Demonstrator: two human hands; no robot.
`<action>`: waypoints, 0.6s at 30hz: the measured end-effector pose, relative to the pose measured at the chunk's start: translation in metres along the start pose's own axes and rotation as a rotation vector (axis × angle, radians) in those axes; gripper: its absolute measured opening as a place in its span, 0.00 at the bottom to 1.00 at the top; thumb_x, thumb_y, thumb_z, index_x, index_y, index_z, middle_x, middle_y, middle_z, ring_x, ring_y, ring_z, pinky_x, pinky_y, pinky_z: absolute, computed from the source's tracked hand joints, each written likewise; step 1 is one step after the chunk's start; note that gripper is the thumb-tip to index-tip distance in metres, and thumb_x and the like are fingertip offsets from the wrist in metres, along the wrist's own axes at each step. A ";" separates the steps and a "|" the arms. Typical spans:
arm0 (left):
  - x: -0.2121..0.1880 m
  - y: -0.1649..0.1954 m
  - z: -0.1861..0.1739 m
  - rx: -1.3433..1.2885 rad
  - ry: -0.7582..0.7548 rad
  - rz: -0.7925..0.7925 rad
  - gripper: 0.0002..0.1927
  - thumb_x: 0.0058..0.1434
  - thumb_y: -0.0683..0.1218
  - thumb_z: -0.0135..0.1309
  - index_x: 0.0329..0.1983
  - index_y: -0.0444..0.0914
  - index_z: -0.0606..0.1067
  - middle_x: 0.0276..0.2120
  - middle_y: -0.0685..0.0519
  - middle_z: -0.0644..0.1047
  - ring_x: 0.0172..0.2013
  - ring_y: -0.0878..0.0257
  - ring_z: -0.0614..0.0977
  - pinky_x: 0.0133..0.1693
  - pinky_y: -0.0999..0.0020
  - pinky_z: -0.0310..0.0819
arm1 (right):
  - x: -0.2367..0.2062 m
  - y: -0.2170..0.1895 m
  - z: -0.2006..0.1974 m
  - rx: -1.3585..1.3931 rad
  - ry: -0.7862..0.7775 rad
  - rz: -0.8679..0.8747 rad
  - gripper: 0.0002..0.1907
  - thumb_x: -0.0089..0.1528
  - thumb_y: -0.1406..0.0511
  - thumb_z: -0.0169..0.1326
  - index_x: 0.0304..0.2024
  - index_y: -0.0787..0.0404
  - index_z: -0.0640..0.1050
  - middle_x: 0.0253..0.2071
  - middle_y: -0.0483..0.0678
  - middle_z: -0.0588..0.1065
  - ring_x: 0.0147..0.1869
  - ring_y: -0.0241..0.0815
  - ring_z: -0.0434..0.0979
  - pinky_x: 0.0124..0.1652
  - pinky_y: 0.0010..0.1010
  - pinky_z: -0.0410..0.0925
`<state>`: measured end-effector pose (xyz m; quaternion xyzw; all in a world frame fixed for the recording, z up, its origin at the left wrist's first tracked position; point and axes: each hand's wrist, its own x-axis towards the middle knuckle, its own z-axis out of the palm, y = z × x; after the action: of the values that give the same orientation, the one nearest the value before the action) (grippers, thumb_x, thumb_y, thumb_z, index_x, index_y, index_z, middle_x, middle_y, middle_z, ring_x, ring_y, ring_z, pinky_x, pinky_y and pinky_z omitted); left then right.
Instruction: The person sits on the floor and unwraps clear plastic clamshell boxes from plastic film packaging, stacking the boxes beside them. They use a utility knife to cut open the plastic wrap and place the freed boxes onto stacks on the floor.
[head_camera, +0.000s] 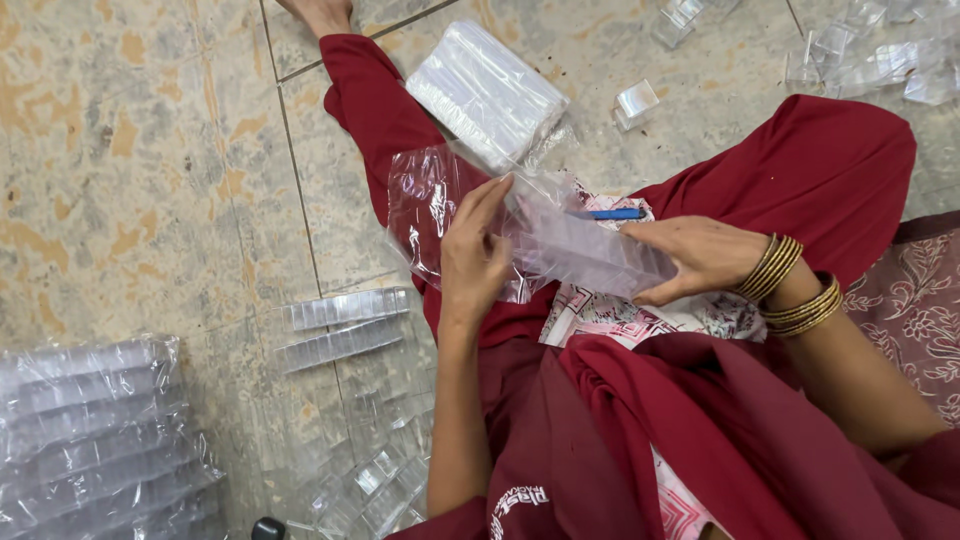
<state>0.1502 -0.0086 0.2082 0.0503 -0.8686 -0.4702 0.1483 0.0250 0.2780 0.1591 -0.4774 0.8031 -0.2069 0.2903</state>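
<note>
clear plastic is everywhere here, and that is the root of the risk. the left hand (478, 250) pinches the mouth of a thin clear bag (430, 215) over the lap, fingers closed on the film, while the right hand (700, 258) grasps the far end of a long stack of clear boxes (590, 255) lying across the red-clothed thighs, its near end at or just inside the bag's opening; how far in it sits i cannot tell through the shine. the stack looks loose, so if the right hand pushes off line the small boxes could slide apart and spill onto the tiled floor (130, 170). the film is thin and wrinkled, so a box corner could catch and tear it, or the mouth could fold shut if the left pinch slackens. a blue pen (612, 213) lies just behind the stack on the lap and could get swept along or knocked off. a filled packet (487, 92) rests on the red-clothed leg beyond the bag, tilted, and may slip if the leg shifts. loose rows of boxes (345, 308) lie on the floor by the left arm.
</note>
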 end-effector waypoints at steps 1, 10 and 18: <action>0.000 0.002 0.001 0.043 0.011 0.069 0.38 0.52 0.28 0.50 0.68 0.41 0.72 0.63 0.51 0.75 0.45 0.63 0.82 0.41 0.74 0.75 | 0.000 -0.002 -0.001 0.000 0.008 -0.034 0.51 0.49 0.45 0.66 0.65 0.67 0.64 0.56 0.62 0.73 0.57 0.57 0.77 0.54 0.43 0.71; -0.007 0.013 0.011 0.180 -0.117 0.246 0.38 0.50 0.30 0.51 0.67 0.40 0.70 0.66 0.50 0.71 0.59 0.50 0.79 0.56 0.61 0.77 | 0.009 -0.013 -0.006 0.135 -0.072 0.094 0.59 0.51 0.47 0.60 0.75 0.62 0.48 0.60 0.58 0.71 0.57 0.56 0.78 0.54 0.41 0.71; -0.020 0.023 0.052 0.191 -0.251 0.462 0.28 0.55 0.33 0.53 0.60 0.42 0.74 0.61 0.54 0.77 0.53 0.55 0.82 0.48 0.63 0.80 | 0.041 -0.035 0.029 0.423 0.166 0.002 0.64 0.50 0.54 0.63 0.78 0.57 0.38 0.51 0.54 0.79 0.45 0.50 0.79 0.46 0.37 0.73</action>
<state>0.1548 0.0504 0.1961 -0.1938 -0.9090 -0.3424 0.1372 0.0513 0.2241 0.1476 -0.3864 0.7634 -0.4092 0.3169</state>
